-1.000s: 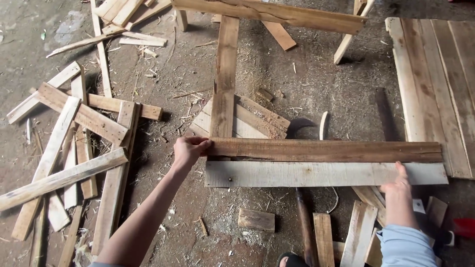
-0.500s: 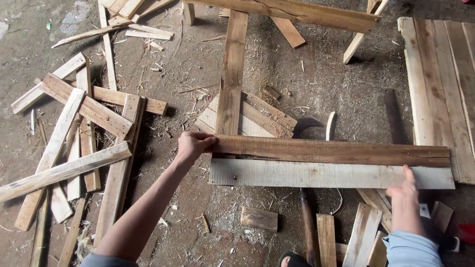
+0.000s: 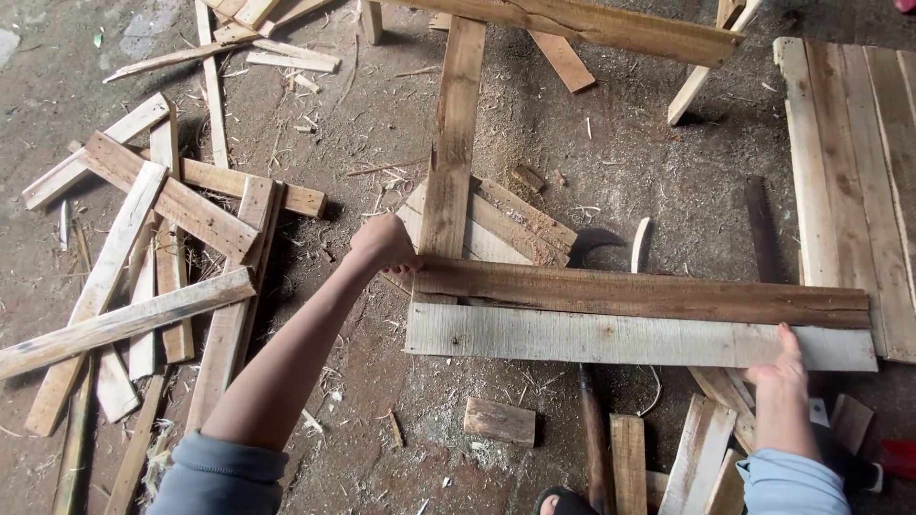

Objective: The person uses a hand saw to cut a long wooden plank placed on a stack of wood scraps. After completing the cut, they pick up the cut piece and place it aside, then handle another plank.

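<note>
While the left hand (image 3: 384,244) grips the left end of the brown plank (image 3: 639,294), fingers curled round its end and pinching it, the right hand (image 3: 784,367) lies flat with fingers spread on the near edge of the pale grey plank (image 3: 630,339) toward its right end; it presses, it does not clasp; compared with the view a second ago, both planks lie in the same relation, brown one just beyond the grey one, long edges touching or nearly so; the left hand has closed more firmly over the plank end, where earlier it only rested at it; the right hand holds much the same spot on the grey plank; judgement: the pair is being held aligned side by side, not lifted; the left ends of both planks lie over the foot of the upright board (image 3: 452,143), which runs away toward the cross beam (image 3: 592,24); a heap of loose slats (image 3: 153,257) lies well apart to the left; a slatted panel (image 3: 859,181) touches the planks' right ends; short offcuts (image 3: 500,421) lie near on the dirt floor (image 3: 620,153).
</note>
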